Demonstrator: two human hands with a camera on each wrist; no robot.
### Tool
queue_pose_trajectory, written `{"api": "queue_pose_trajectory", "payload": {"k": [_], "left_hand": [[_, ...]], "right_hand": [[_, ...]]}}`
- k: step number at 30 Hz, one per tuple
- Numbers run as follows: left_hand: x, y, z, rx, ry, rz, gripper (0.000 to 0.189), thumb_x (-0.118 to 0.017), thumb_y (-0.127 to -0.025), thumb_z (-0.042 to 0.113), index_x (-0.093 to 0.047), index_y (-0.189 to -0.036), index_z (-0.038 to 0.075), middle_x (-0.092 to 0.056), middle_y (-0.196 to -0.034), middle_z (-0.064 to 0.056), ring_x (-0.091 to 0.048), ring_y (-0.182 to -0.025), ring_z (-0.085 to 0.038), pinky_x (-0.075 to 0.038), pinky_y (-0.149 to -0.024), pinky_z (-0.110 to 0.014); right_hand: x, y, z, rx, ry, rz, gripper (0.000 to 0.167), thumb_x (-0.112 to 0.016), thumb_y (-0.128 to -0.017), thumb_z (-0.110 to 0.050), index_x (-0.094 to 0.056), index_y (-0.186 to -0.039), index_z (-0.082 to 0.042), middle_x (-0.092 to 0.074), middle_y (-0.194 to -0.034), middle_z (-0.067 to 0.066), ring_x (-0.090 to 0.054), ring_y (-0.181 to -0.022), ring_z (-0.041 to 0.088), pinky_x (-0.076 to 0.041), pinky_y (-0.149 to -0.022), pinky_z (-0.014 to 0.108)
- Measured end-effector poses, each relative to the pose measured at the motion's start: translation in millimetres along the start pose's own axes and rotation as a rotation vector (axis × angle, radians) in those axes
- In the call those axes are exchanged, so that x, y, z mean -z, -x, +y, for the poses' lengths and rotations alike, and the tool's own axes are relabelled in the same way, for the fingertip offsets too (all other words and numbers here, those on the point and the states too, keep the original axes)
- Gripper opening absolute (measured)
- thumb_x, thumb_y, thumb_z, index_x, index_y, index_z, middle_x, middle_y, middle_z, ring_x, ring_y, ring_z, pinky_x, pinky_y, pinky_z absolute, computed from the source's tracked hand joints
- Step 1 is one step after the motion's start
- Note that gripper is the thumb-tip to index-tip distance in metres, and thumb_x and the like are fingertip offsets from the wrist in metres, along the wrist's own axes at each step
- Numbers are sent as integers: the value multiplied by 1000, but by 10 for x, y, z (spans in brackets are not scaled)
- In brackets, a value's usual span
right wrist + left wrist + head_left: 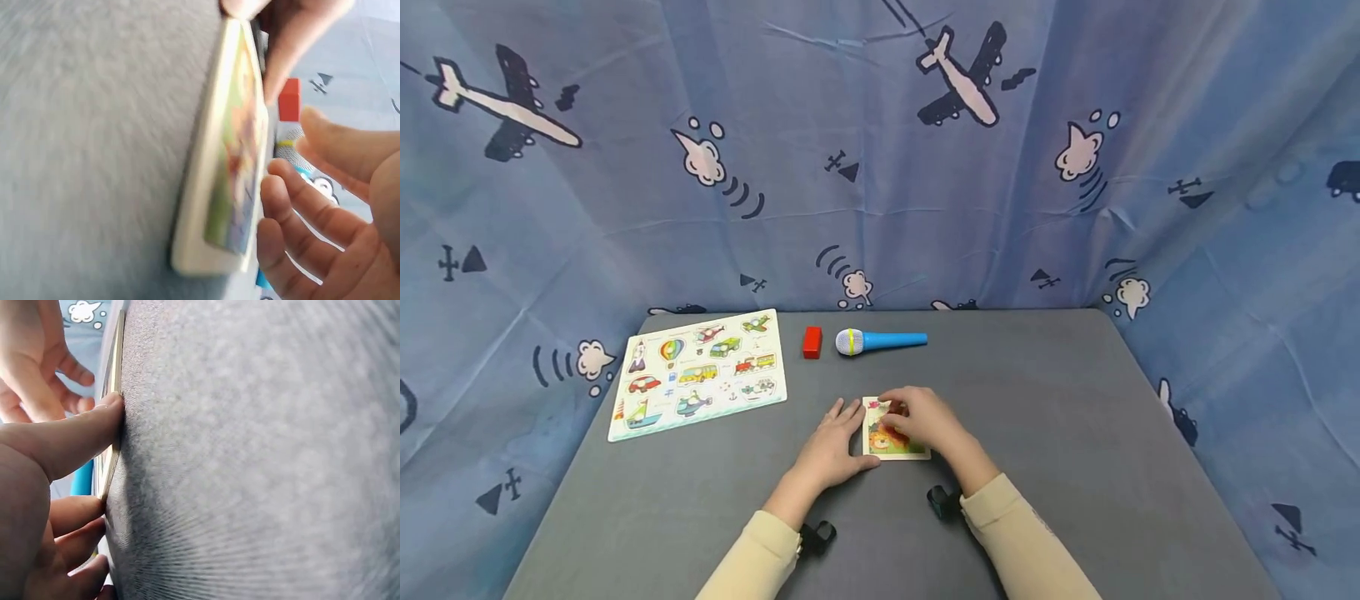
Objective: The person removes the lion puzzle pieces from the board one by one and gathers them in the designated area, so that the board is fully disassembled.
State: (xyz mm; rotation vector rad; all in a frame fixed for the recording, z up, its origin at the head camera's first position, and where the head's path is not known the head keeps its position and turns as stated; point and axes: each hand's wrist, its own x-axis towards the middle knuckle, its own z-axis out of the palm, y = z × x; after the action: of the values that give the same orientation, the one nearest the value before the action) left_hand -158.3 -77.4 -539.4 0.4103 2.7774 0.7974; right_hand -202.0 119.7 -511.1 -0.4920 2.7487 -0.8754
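Note:
A small picture board with a cream border and a colourful animal scene lies flat on the grey table. Spread along its left side, my left hand touches it, thumb at the near edge and a forefinger at the left side. Over the board's right part is my right hand, its fingers loosely bent and nothing between them. In the right wrist view those fingertips are right by the board's far side. Part of the picture is hidden beneath this hand.
A larger vehicle puzzle board lies at the back left. Beyond the hands are a red block and a blue toy microphone with a grey head. A blue airplane-print curtain hangs behind the table.

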Motion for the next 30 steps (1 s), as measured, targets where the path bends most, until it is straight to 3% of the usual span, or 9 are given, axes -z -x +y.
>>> {"api": "queue_pose_trajectory", "payload": {"k": [11, 16, 21, 30], "left_hand": [[0, 10, 10, 7, -37, 4, 87, -77, -84, 54, -44, -154, 14, -37, -163, -3, -23, -155, -31, -39, -113, -58], [10, -40, 60, 21, -20, 90, 71, -69, -92, 52, -54, -147, 11, -47, -156, -7, -32, -151, -34, -41, -112, -57], [-14, -77, 126, 42, -36, 163, 62, -75, -90, 41, -61, -140, 8, -54, -150, -11, -39, -146, -37, -43, -110, -57], [-39, -73, 147, 81, -23, 164, 63, -79, -87, 39, -62, -140, 9, -55, -149, -10, -38, -147, -37, -43, -110, -57]], "right_hand": [[-174, -148, -18, -80, 70, 25, 24, -76, -92, -25, -76, -115, -19, -61, -90, -2, -53, -76, 14, -46, -66, 32], [-160, -170, -51, -55, 114, 19, 25, -74, -93, -25, -75, -117, -18, -58, -88, -1, -51, -73, 15, -43, -62, 31], [-148, -193, -101, -63, 172, -5, 29, -72, -95, -29, -74, -123, -22, -55, -84, -1, -50, -69, 15, -40, -57, 30], [-118, -157, -126, -79, 216, 1, 25, -72, -94, -28, -77, -118, -22, -56, -82, -1, -51, -68, 15, -42, -59, 31]]}}
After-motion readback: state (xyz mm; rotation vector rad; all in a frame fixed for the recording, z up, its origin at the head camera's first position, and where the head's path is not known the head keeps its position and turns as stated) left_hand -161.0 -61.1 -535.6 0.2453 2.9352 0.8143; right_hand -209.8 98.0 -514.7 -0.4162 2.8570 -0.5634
